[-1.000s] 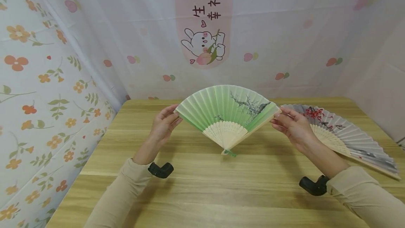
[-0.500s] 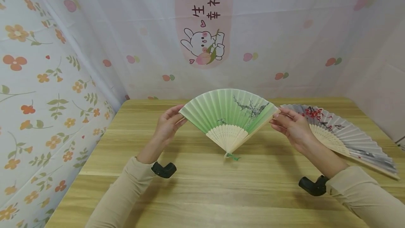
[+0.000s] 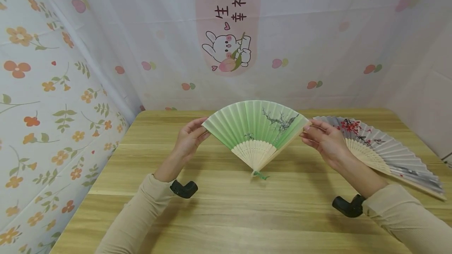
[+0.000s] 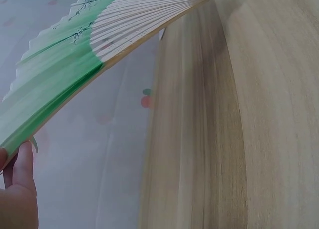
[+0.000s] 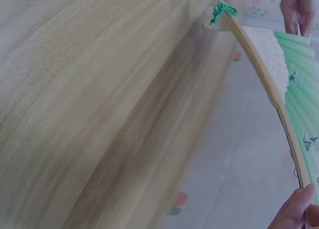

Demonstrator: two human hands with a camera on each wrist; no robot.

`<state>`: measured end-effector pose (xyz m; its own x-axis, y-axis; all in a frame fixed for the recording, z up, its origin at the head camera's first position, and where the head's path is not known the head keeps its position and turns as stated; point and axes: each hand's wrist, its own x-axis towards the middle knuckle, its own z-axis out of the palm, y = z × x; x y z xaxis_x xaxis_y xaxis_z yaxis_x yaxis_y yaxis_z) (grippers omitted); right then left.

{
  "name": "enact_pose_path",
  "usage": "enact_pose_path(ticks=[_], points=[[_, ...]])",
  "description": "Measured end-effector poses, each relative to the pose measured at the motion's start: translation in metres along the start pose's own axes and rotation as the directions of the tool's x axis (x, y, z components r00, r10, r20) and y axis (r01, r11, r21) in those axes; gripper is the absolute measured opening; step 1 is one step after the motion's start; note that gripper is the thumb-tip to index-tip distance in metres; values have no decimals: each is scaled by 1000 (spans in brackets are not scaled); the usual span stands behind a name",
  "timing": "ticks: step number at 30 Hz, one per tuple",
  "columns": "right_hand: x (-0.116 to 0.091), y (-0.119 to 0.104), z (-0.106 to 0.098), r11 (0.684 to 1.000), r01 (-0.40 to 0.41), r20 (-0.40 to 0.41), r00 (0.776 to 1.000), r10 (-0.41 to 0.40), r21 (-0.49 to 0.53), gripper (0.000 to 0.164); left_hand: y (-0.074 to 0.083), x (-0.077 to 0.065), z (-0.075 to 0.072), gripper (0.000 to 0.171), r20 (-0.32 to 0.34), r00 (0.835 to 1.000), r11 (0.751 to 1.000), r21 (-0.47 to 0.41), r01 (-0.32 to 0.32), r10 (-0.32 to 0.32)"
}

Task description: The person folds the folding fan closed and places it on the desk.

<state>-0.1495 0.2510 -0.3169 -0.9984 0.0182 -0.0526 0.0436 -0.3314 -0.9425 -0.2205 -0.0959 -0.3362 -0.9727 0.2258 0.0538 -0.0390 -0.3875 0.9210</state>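
Spread in a broad wedge, the green fan [image 3: 252, 126] tilted above the wooden surface [image 3: 247, 214], its dark branch print facing the person and its pale ribs [image 3: 252, 153] gathering at the narrow end. There dangled a green cord [image 3: 261, 175]; whether that end brushed the surface could not be told. Off to the green fan's left corner, the left hand [image 3: 190, 136] had its grip narrowed to a pinch, thumb and fingers on the outer edge. Over at the green fan's right corner, the same again: the right hand [image 3: 328, 142] pinched the far end of the guard stick [image 5: 275, 100], as the right wrist view confirmed. Two hands, one fan, a fine stretch between them!

How far along? The pleats stood well parted, so the unfolding looked largely done; the leaf had not been laid flat, and neither grip had yet let go. Just to the right of the green fan, a grey fan [image 3: 392, 150] with red blossom was already spread on the surface, partly hidden by the right hand and forearm, and neither hand seemed to hold it. Beyond the green fan hung a pale curtain [image 3: 169, 30] printed with a rabbit; farther left of the green fan, a flowered cloth [image 3: 42, 113].
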Motion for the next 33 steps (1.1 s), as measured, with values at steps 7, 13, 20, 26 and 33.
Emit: enact_pose_path(ticks=[7,13,20,26,33], points=[[2,1,2,999,12,3,1000,-12,-33,29,0,1,3,26,-2,1000,1000,-19,6,-6],[3,6,4,999,26,33,999,-25,-34,16,-2,1,5,26,34,999,1000,-9,0,0],[3,6,6,998,10,27,1000,-8,-68,22,-1,2,10,23,40,999,1000,22,14,-15],[3,6,7,996,16,35,999,-13,-85,23,-2,3,12,22,42,999,1000,15,9,-10],[3,6,12,992,12,38,999,-8,-122,24,-4,3,16,21,74,997,1000,20,7,-8]])
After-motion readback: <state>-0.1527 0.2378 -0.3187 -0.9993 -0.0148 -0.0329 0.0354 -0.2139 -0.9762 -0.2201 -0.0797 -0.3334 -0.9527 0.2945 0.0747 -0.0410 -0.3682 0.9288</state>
